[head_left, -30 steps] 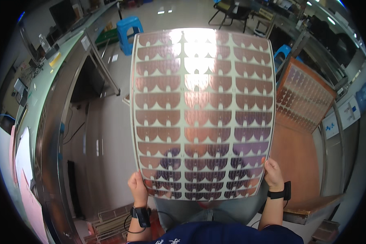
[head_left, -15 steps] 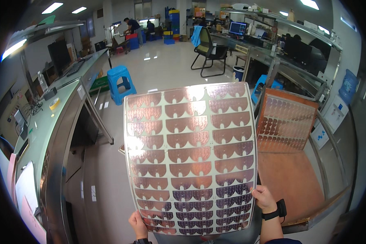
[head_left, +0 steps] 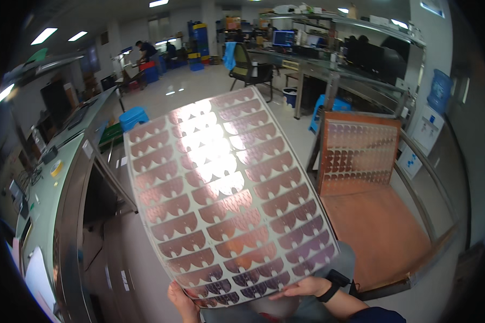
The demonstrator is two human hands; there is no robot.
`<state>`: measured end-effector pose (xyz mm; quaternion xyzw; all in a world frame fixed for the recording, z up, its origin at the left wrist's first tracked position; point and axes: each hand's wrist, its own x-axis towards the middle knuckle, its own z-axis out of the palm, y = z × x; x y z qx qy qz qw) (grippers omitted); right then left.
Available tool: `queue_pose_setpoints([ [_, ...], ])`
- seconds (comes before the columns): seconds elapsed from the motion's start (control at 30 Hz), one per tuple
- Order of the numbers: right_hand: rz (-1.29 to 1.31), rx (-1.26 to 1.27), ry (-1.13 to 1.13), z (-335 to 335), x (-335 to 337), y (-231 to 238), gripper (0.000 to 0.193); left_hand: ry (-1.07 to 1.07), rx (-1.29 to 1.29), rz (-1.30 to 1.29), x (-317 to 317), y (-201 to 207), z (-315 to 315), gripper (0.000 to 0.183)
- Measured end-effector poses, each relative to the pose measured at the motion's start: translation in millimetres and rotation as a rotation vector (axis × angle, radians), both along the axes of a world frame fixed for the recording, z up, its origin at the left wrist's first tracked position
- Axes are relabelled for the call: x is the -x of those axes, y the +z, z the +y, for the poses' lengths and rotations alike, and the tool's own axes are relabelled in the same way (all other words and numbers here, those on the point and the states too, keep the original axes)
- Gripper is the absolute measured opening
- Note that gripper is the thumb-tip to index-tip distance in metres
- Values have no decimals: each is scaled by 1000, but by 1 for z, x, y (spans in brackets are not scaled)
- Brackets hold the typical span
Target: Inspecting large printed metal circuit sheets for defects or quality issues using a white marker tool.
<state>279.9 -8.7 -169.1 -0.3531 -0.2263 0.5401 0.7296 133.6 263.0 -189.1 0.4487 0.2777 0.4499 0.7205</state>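
1. Patterned panel (head_left: 229, 202): centre of the frame, held above the floor (head_left: 151, 258) and off every bench. Long axis slants from lower centre-right to upper left; far end points up-left. Short near edge faces the bottom of the frame, rising toward the right.
2. Left hand (head_left: 183, 301): bottom of the frame, left of centre. Grip pinching the panel at its near left corner.
3. Right hand (head_left: 302, 288): lower right of centre, fingers against the near edge, black strap (head_left: 334, 285) on the wrist. Cannot tell whether this grip closes on the panel or only supports it.
4. Blue stool (head_left: 133, 117): upper left, its lower part blocked from view by the panel's far left corner.
5. Right of frame: brown board (head_left: 380, 234) lying flat, framed panel (head_left: 361, 153) standing at its far end, metal rails alongside. The held panel's right edge overlaps the board's left side in view.
6. Left of frame: bench (head_left: 73, 151) with a smooth greenish top, yellow tape roll (head_left: 56, 168) on it.
7. Upper centre: chair (head_left: 248, 72), blue cloth (head_left: 230, 55) over its back.
8. Panel material: thin, glossy, pale ground; coppery patches in three columns, each straight-topped with rounded lobes and pale notches. White glare on upper middle; darker purple tint near the lower end.
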Motion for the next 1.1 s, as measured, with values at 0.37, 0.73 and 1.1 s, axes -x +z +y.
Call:
queue_pose_setpoints([
  [0.37, 35, -282, -491, -25, -29, 27, 41, -438, -263, 195, -63, 44, 9, 27],
  [0.73, -300, -6, -1685, -94, -123, 23, 33, -498, -248, 287, -74, 18, 9, 24],
  [1.1, 112, 637, -2014, -86, -259, -96, 38, -444, -206, 451, -74, 5, 16, 24],
])
